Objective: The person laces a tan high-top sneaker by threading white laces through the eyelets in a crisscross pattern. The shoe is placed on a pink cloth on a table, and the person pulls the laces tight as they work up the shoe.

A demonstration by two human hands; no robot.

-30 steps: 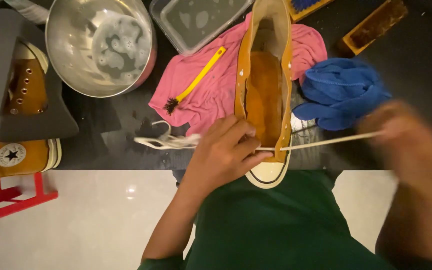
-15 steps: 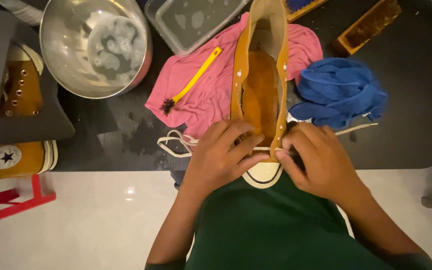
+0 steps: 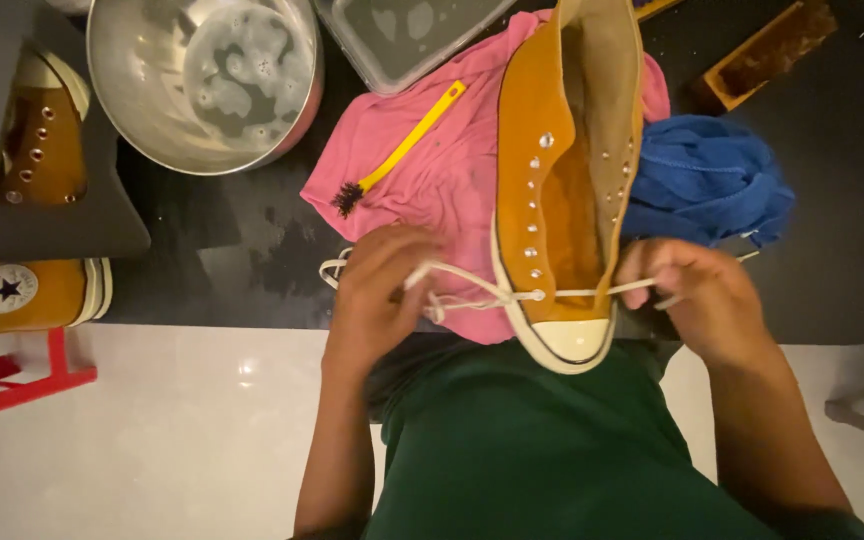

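head view looks down on both hands at the toe of a mustard high-top shoe [image 3: 552, 190] lying between them on a pink cloth [image 3: 432, 170]. left hand [image 3: 377, 290] pinches one end of the cream lace [image 3: 472, 285], right hand [image 3: 697, 290] grips the other end, threaded through the lowest eyelets. beyond the right hand, a blue towel [image 3: 712, 180]; beyond the left, a steel bowl [image 3: 202, 80].

1. The left hand [image 3: 377, 290] has slid left off the mustard high-top shoe [image 3: 562, 190], drawing the white lace [image 3: 472, 285] out sideways.
2. The right hand [image 3: 697, 295], half a second ago beside the toe, has pulled right with the other lace end.
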